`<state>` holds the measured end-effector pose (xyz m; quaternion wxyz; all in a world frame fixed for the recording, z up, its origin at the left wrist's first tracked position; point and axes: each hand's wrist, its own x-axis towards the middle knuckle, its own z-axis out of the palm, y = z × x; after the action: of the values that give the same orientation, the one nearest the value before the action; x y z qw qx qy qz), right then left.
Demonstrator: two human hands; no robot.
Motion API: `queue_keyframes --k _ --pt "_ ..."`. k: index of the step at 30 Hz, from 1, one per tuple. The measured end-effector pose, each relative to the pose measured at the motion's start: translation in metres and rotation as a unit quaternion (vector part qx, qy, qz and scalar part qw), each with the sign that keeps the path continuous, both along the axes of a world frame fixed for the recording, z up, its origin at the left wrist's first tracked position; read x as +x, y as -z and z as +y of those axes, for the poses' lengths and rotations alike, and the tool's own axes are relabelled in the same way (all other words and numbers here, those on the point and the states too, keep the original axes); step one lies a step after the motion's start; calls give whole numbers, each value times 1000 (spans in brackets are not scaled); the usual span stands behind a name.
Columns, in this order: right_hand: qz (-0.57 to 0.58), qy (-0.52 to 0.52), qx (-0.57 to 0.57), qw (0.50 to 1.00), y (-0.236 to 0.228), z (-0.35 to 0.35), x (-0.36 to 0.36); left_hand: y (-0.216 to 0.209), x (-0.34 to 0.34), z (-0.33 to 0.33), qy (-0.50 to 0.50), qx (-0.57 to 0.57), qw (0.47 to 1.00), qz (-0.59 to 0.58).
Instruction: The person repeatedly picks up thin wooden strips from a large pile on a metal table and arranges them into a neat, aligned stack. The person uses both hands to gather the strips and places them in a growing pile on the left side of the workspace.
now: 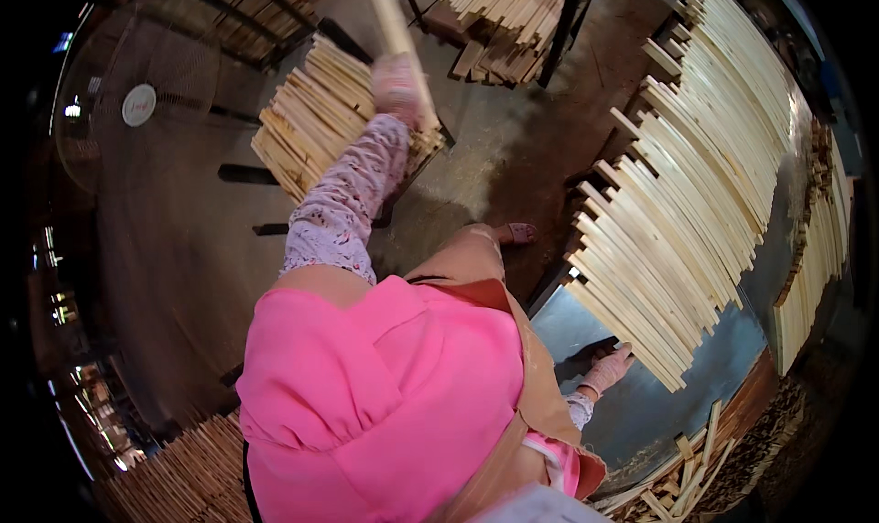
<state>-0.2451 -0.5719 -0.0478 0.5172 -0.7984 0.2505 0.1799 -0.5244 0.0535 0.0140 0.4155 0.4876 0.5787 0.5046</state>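
My left hand, in a pinkish glove and blurred by motion, is closed round a long pale wooden strip that points away from me. Below that hand lies a stack of wooden strips on a stand. At the right, my gloved right hand touches the near edge of a long row of pale strips, its fingers stretched out. These strips lie side by side on a metal-topped table, some ends jutting out unevenly.
A large fan stands at the far left. More strips are stacked on a rack at the back. Loose offcuts lie by the table's near right edge. Thin brown strips are bunched at the lower left.
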Motion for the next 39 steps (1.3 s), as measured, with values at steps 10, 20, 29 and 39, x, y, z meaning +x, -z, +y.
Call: queue_keyframes --k 10,20,29,39 --pt "-19 27 -41 999 -49 -103 -214 202 -99 92 317 74 523 788" --pt "65 298 -308 901 -77 -160 -360 105 -48 -17 295 0 869 397" --pt "-106 527 -251 805 -34 -116 -301 3 80 -311 800 148 573 97" --pt "-111 255 -344 897 -36 -68 -285 -51 161 -509 939 -53 69 333"
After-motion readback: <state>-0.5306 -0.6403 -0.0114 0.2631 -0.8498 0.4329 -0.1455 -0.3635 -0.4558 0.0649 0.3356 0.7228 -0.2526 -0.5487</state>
